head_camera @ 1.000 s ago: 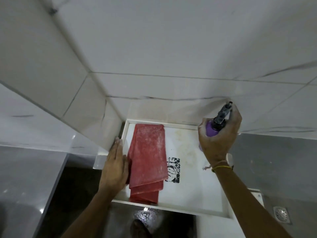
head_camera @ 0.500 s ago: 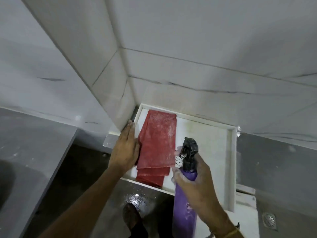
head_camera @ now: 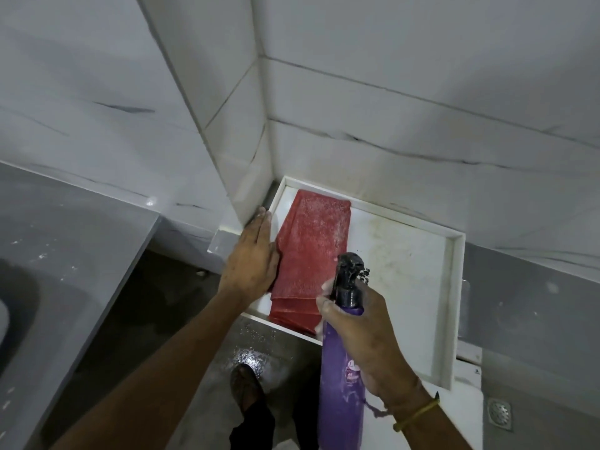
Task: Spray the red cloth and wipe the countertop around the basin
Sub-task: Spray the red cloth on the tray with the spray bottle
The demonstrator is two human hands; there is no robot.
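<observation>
Tiled wall (head_camera: 240,151) beside red cloth (head_camera: 311,248)

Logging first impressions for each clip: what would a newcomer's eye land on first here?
The folded red cloth lies in a white tray tucked into the tiled corner, with the left hand flat against its left edge. In front, the right hand grips a purple spray bottle, black nozzle up by the cloth.

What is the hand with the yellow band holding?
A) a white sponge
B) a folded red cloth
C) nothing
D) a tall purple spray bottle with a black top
D: the right hand with the yellow wristband is wrapped around the tall purple spray bottle with a black nozzle, while the folded red cloth lies in the white tray under the left hand.
</observation>
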